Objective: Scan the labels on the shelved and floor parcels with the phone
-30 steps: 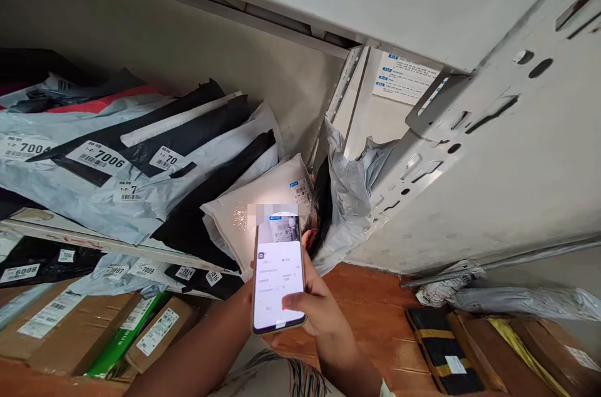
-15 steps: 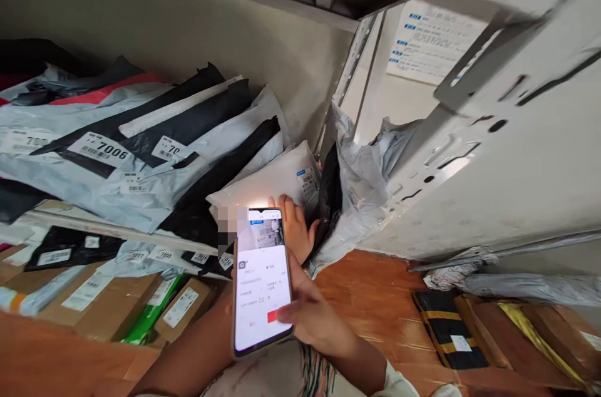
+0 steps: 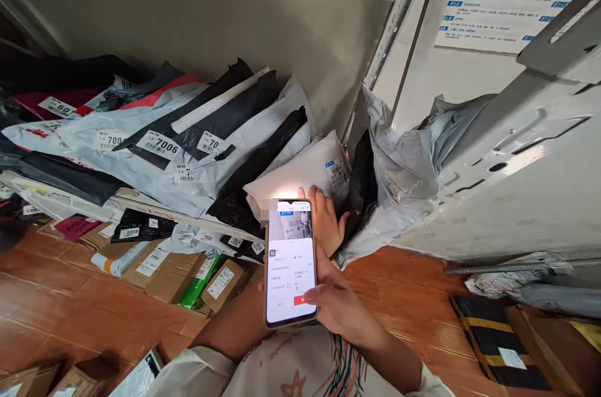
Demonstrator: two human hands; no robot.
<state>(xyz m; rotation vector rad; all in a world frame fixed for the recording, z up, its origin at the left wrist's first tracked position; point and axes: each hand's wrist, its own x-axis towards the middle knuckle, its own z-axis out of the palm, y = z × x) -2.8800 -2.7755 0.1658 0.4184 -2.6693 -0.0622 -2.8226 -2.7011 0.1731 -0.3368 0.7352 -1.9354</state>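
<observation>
My right hand (image 3: 335, 297) is closed around a smartphone (image 3: 290, 284), its thumb lying over the red button low on the lit screen. A camera picture of a label fills the top of that screen. Behind the phone, my left hand (image 3: 328, 221) rests with its fingers spread on a white parcel (image 3: 300, 165), and the phone hides part of this hand and its wrist. A printed label (image 3: 336, 175) shows at the parcel's right side. Bright light falls on the parcel just above the phone. Against its right side leans a black parcel (image 3: 362, 187).
Grey and black mailing bags (image 3: 159, 146) with number labels lean along the shelf (image 3: 188, 212). Cardboard boxes (image 3: 169, 272) stand below it. A metal post (image 3: 498, 153) and a grey plastic bag (image 3: 404, 153) are at right; a black yellow-taped parcel (image 3: 498, 340) lies on the floor.
The view has shifted, so the shelf and parcels sit farther right and more floor shows at lower left. The phone stays in my right hand and my left hand stays on the white parcel.
</observation>
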